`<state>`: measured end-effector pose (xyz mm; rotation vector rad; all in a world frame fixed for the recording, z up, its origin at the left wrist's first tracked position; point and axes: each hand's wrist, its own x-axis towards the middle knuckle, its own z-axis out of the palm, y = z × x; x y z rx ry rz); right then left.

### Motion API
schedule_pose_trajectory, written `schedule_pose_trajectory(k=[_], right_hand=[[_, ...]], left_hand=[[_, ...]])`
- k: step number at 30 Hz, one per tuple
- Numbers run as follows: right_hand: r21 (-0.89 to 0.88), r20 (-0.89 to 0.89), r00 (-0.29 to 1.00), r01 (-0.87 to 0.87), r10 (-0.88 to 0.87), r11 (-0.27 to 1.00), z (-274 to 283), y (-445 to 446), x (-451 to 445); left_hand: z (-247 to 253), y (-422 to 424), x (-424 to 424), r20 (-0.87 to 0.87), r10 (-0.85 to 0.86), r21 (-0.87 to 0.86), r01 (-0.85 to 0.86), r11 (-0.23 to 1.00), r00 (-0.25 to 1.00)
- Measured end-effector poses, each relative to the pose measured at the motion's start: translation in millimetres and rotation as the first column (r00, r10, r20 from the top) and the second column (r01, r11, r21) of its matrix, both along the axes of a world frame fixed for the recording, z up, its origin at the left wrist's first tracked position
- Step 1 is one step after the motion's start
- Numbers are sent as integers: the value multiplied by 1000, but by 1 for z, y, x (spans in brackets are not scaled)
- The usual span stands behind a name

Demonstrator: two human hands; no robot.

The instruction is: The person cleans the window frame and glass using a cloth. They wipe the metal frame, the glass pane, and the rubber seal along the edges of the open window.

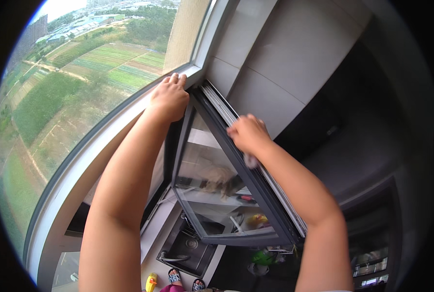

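My left hand (170, 96) grips the white window frame (144, 104), its fingers hooked over the ledge by the fixed pane. To the right, a dark-framed glass window sash (220, 182) stands swung inward. My right hand (249, 133) is at the top edge of this sash, on the metal channel (222, 106). A pale cloth (251, 160), blurred, hangs under that hand and seems held in it; the palm and most of the cloth are hidden.
Far below lies a dark sink (191, 246) with a curved faucet (175, 257). My slippered feet (174, 276) are on the pale counter (166, 215) beside it, near a yellow bottle (151, 281). Grey tiled wall (271, 73) rises behind the sash. Fields show through the pane.
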<state>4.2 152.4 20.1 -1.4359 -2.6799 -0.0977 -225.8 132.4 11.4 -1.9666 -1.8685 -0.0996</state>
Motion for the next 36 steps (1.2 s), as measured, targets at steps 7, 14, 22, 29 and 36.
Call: schedule_pose_trajectory(k=[7, 14, 22, 29, 36], right_hand=[[57, 22, 982, -190, 189, 980, 5, -128, 141], [321, -56, 981, -157, 185, 934, -18, -61, 73], [126, -111, 994, 30, -15, 992, -20, -59, 79], [35, 114, 993, -40, 36, 999, 2, -173, 184], [122, 50, 991, -133, 128, 984, -2, -174, 194]], left_hand=[[6, -2, 6, -2, 43, -80, -43, 996, 999], [13, -12, 6, 124, 12, -70, -3, 998, 992], [-57, -43, 123, 417, -394, 195, 343, 919, 819], [-87, -95, 191, 556, -413, 246, 331, 911, 721], [-75, -101, 196, 547, -301, 116, 285, 951, 781]])
